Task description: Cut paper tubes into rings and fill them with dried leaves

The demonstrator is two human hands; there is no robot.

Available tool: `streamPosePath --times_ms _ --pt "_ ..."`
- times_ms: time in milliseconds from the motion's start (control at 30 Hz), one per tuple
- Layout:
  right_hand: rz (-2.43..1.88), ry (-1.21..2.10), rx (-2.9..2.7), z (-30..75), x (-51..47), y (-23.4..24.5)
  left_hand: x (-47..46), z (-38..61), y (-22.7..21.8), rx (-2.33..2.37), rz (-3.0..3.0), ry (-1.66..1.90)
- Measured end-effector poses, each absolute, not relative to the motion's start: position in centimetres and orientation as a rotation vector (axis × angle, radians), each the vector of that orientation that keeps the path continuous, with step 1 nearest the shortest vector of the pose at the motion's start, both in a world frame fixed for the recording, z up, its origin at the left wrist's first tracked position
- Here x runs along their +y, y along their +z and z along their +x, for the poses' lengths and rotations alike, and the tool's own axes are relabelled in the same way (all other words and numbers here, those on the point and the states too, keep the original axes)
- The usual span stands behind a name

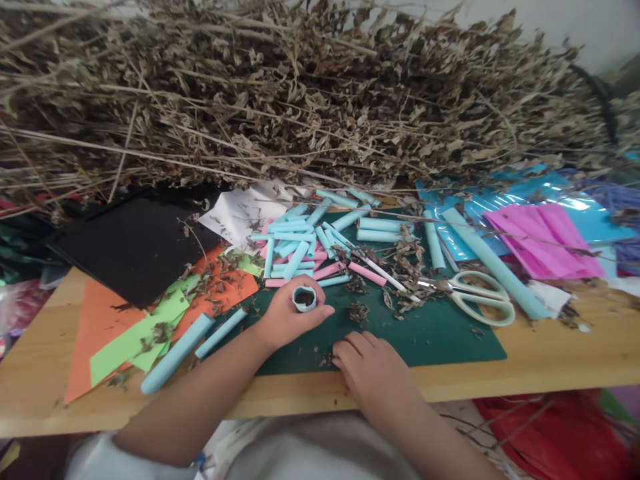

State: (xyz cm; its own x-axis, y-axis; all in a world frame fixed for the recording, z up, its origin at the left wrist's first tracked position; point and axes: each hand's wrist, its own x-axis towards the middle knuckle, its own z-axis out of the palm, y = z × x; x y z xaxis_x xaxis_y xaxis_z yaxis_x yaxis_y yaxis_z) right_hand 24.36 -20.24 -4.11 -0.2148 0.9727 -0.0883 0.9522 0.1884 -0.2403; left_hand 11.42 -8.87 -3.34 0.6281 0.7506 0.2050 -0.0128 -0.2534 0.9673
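Note:
My left hand [290,315] is closed round a short light-blue paper roll [305,299], held upright so its open end faces me. My right hand [371,363] rests palm down on the dark green cutting mat [440,337] near the table's front edge, fingers curled slightly, holding nothing. Just beyond my left hand lies a heap of several blue and pink rolled paper tubes [310,243]. White-handled scissors [475,293] lie on the mat to the right of my hands.
A large pile of dried leafy branches [300,93] fills the back of the wooden table [550,367]. Black, orange and green paper sheets [135,247] lie left, with two longer blue tubes [177,352]. Pink folded paper [545,240] and blue plastic sit right. Dry leaf crumbs litter the mat.

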Motion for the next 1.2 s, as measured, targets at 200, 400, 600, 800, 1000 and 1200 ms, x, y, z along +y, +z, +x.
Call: streamPosePath --times_ms 200,400,600,800,1000,1200 --pt "-1.818 0.406 -2.307 24.7 -19.5 -3.3 -9.1 11.0 -2.9 0.539 1.852 0.617" --pt "-1.404 0.502 -1.863 26.2 -16.7 1.4 -8.8 10.9 -2.6 0.462 1.915 0.569" --pt "-1.218 0.462 -2.062 24.3 -14.7 2.4 -8.9 10.8 -2.7 0.479 1.843 0.567" --pt "-1.295 0.256 -2.061 25.6 -15.1 1.9 -8.8 10.9 -2.8 0.497 1.841 0.537" --pt "-1.711 0.285 -2.212 28.8 -14.9 -0.3 -9.5 11.0 -2.3 0.575 1.755 0.601" --pt "-1.856 0.343 -2.318 29.0 -15.3 -2.0 -10.7 10.9 -2.6 0.427 1.601 0.686"
